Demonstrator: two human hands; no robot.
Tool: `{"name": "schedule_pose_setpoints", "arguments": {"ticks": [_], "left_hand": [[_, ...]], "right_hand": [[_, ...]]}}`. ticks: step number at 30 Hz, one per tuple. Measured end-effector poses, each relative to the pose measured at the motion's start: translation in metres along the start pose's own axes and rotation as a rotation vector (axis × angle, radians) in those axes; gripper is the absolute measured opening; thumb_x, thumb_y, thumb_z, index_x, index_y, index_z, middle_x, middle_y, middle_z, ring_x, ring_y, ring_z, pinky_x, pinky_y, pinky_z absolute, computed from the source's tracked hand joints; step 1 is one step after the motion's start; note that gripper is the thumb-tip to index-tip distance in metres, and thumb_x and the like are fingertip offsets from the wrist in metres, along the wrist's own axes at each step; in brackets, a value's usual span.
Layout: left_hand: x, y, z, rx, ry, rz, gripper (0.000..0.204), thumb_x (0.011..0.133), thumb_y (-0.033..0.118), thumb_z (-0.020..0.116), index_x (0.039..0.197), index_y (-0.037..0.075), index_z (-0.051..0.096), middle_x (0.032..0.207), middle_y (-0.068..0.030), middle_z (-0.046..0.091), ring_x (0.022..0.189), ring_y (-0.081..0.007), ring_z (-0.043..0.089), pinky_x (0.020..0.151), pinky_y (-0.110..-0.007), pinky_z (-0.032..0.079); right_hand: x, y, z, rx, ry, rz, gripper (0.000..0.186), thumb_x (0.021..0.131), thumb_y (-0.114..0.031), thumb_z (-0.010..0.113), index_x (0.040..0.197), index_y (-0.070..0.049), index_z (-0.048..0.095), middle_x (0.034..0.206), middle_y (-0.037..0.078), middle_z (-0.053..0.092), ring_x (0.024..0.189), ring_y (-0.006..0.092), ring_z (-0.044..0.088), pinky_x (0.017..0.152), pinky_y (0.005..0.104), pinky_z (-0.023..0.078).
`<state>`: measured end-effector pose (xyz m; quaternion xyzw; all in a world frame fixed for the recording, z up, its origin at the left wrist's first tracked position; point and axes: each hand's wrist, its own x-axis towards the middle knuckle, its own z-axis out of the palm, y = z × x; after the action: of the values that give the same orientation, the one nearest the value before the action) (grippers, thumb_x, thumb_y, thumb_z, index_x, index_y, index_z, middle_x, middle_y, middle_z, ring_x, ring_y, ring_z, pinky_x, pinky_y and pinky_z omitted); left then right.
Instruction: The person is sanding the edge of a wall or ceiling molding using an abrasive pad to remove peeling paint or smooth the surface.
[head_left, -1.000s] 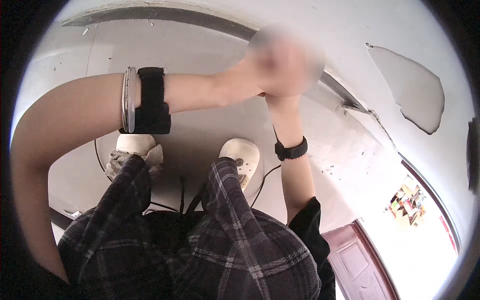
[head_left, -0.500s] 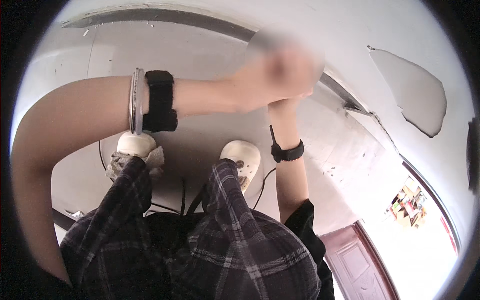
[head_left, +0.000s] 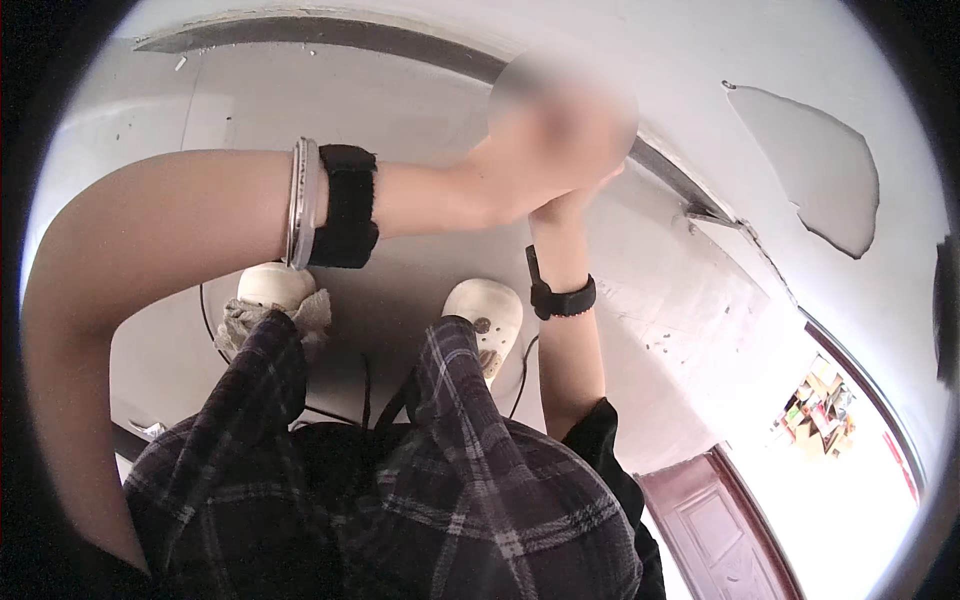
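My left hand [head_left: 508, 170] is raised in front of me at upper middle, its arm reaching in from the left. A silver bangle [head_left: 301, 205] and a wide black strap [head_left: 345, 207] sit on that forearm. Just below and touching it is my right hand [head_left: 572, 198], with a black band [head_left: 563, 298] around the wrist. A blurred patch covers the fingers of both hands, so whatever they may hold is hidden.
Below are my plaid-clad legs and two cream clogs [head_left: 484, 305] on a pale floor. Dark cables [head_left: 525, 375] run near my feet. A wall with a peeled patch [head_left: 820, 170] rises at right. A reddish-brown door [head_left: 715, 525] and a heap of boxes [head_left: 820, 410] lie at lower right.
My left forearm has shifted slightly to the right, and my right wrist slightly left and up. The hands stay together.
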<state>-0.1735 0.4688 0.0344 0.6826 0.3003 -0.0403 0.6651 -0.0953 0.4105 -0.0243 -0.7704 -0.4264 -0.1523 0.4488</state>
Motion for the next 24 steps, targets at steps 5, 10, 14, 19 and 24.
{"name": "schedule_pose_setpoints", "arguments": {"ticks": [5, 10, 14, 19, 24], "left_hand": [[-0.003, -0.012, -0.004, -0.08, 0.168, -0.028, 0.08, 0.08, 0.054, 0.061, 0.116, -0.012, 0.034, 0.105, -0.0227, 0.051, 0.101, -0.0261, 0.052, 0.085, -0.033, 0.043], [0.008, -0.005, -0.008, 0.067, -0.113, -0.053, 0.082, 0.079, 0.056, 0.06, 0.115, -0.012, 0.032, 0.111, -0.0239, 0.048, 0.108, -0.0261, 0.049, 0.089, -0.032, 0.041], [0.002, -0.008, 0.001, 0.022, 0.031, -0.05, 0.081, 0.079, 0.055, 0.061, 0.115, -0.011, 0.031, 0.111, -0.0218, 0.047, 0.108, -0.0247, 0.048, 0.09, -0.032, 0.041], [-0.001, -0.011, 0.001, -0.264, 0.135, 0.025, 0.082, 0.079, 0.053, 0.062, 0.116, -0.012, 0.029, 0.111, -0.0233, 0.046, 0.108, -0.0252, 0.048, 0.09, -0.032, 0.041], [0.004, 0.0, 0.002, -0.135, -0.068, -0.023, 0.094, 0.075, 0.057, 0.059, 0.121, -0.017, 0.023, 0.116, -0.0298, 0.043, 0.113, -0.0329, 0.048, 0.091, -0.036, 0.042]], "right_hand": [[0.006, -0.011, 0.01, 0.07, -0.144, -0.071, 0.018, 0.073, -0.001, 0.065, 0.089, -0.003, 0.058, 0.087, 0.008, 0.053, 0.078, 0.0247, 0.052, 0.063, 0.0347, 0.044], [-0.004, -0.004, 0.0, 0.004, 0.012, 0.143, 0.02, 0.071, -0.001, 0.065, 0.09, -0.003, 0.059, 0.084, 0.008, 0.053, 0.076, 0.0248, 0.052, 0.066, 0.0351, 0.043], [0.001, -0.011, 0.002, 0.094, -0.104, 0.097, 0.019, 0.072, -0.001, 0.064, 0.09, -0.003, 0.059, 0.084, 0.007, 0.053, 0.078, 0.0238, 0.052, 0.066, 0.0343, 0.043], [0.003, -0.012, 0.009, 0.15, -0.153, 0.0, 0.02, 0.071, -0.002, 0.064, 0.09, -0.003, 0.059, 0.083, 0.008, 0.052, 0.077, 0.0238, 0.052, 0.064, 0.035, 0.043], [0.001, -0.01, -0.003, -0.013, -0.018, 0.124, 0.019, 0.071, -0.002, 0.065, 0.088, -0.003, 0.059, 0.08, 0.008, 0.053, 0.071, 0.0235, 0.053, 0.06, 0.0342, 0.043]]}}
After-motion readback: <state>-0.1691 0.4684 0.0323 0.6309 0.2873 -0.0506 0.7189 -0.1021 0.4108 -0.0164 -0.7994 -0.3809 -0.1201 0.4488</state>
